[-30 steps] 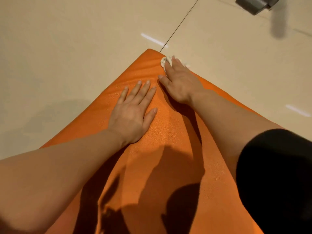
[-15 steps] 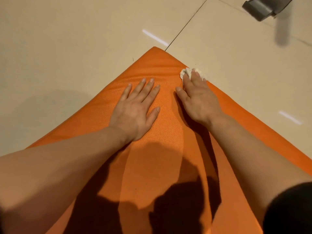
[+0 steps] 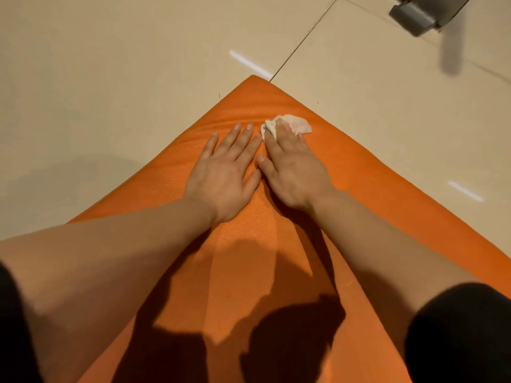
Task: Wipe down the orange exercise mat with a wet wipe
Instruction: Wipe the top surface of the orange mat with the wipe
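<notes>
Pale beige tiled floor [image 3: 116,78] filling the upper part of the view, crossed by dark grout lines and marked with small bright light reflections; orange exercise mat [image 3: 373,189] laid flat on that floor, one corner pointing away at upper centre, its textured surface spreading down and outward to the bottom edge, darkened by shadows of arms and body in the lower half; two bare forearms reaching in from the lower left and lower right, black sleeves at both bottom corners; grey metal object [image 3: 414,13] at the top right edge, partly cut off, kind unclear; left hand [image 3: 225,175] pressed palm-down on the mat just short of the far corner, grip apart, fingers straight and spread, holding nothing; right hand [image 3: 296,170] just beside it, thumbs nearly meeting, fingers straight and flat, pressing down on the wet wipe [image 3: 293,124]; crumpled white wipe showing beyond the fingertips, lying on the mat near its far corner
</notes>
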The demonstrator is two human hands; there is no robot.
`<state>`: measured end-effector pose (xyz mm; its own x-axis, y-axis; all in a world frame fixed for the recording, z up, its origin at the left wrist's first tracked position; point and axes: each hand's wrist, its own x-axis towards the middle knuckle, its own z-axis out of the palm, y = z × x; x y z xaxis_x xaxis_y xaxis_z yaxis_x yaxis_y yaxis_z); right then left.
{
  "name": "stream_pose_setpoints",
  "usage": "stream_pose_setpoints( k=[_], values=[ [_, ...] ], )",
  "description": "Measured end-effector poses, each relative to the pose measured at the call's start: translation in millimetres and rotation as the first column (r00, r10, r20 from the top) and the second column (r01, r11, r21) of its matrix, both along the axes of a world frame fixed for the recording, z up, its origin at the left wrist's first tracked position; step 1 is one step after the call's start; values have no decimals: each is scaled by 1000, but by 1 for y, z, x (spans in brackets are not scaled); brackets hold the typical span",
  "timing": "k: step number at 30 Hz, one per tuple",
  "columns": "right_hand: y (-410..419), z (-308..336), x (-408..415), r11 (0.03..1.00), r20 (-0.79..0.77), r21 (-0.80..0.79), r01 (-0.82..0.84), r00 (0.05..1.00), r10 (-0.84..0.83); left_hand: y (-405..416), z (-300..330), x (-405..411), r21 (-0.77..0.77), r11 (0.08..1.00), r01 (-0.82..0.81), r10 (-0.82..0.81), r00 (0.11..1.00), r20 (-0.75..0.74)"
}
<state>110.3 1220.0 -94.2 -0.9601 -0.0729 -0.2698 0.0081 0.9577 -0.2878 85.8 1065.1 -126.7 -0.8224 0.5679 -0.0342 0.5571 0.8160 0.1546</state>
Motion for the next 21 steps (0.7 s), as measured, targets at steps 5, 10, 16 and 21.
stream_pose_setpoints(
  k=[5,10,16,21],
  values=[
    [-2,0,-3,999,25,14,-29,999,29,-3,1,-4,31,999,35,-36,999,41],
    [-5,12,101,992,30,94,-87,996,84,-12,13,-9,40,997,73,-79,975,207],
    [-27,8,15,994,118,100,-44,992,33,-19,31,6,-10,999,39,-35,951,306],
    [-33,7,62,996,41,63,-64,997,62,-68,34,34,-95,995,-26,50,964,262]
  ],
)
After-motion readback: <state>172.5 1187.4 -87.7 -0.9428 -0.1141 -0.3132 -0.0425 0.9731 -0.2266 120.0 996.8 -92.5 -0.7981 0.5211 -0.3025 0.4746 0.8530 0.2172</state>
